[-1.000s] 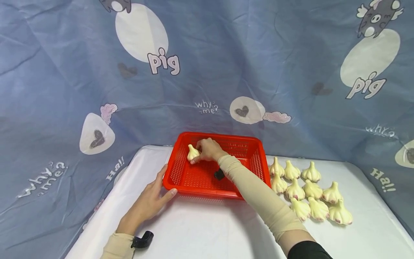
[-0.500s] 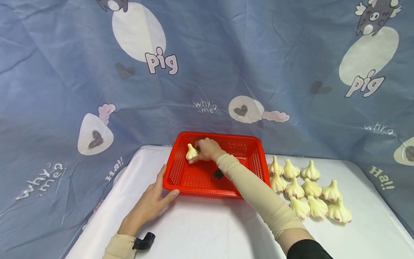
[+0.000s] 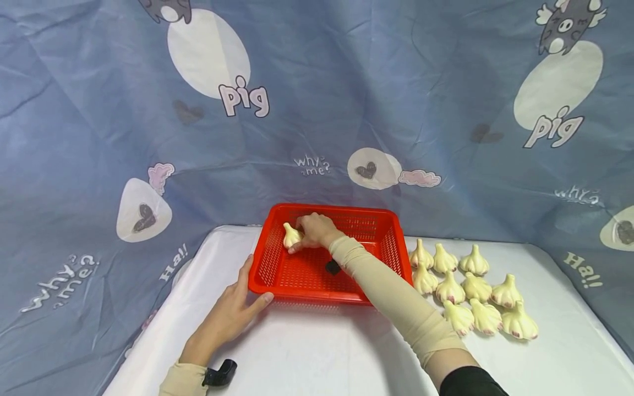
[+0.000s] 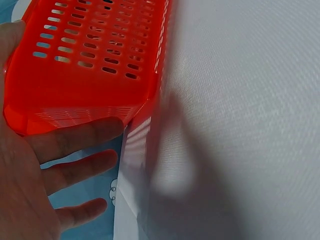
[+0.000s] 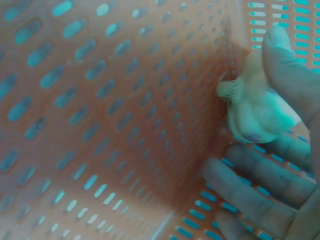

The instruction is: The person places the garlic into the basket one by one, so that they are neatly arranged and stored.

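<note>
Probably to steady it, the left hand (image 3: 230, 312) touched the basket (image 3: 312, 295) near the desk's (image 3: 317, 357) far edge (fingers spread); the right hand (image 3: 317, 229) pinched a garlic bulb (image 3: 291, 235).

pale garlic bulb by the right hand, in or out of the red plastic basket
In: head and right wrist views show the bulb inside the basket.

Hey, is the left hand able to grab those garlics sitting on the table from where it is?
Probably not: the left hand is at the near left corner of the red basket, the garlic bulbs lie past its right side, and the right arm stretches across between.
</note>
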Demonstrator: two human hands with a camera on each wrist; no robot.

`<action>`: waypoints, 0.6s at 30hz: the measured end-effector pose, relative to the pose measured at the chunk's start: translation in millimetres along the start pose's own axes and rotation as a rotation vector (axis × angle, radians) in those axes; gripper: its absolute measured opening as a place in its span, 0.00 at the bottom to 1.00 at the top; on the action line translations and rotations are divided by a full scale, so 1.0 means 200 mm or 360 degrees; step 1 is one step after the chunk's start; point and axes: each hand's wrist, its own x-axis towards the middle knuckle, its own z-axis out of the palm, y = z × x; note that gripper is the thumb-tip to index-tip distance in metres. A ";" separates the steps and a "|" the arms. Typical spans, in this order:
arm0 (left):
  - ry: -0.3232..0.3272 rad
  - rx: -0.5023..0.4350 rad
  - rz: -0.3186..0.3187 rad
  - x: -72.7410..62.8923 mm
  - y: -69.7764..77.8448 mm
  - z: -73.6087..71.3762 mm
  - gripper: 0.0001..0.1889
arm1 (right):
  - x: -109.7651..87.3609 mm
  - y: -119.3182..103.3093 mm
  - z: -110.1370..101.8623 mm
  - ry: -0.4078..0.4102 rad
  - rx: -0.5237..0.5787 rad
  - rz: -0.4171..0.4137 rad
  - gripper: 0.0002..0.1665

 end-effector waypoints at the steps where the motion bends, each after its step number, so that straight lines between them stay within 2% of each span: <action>1: 0.0002 0.0001 0.0001 0.00 0.00 0.00 0.53 | 0.00 0.00 0.00 -0.0003 -0.0002 0.0004 0.42; 10: 0.0008 0.0015 0.0013 0.00 0.00 0.01 0.52 | -0.04 0.01 -0.06 -0.0045 -0.0067 0.0020 0.45; 18: 0.0011 0.0001 0.0025 0.00 -0.01 0.01 0.52 | -0.11 0.09 -0.17 -0.0046 -0.0044 0.0070 0.50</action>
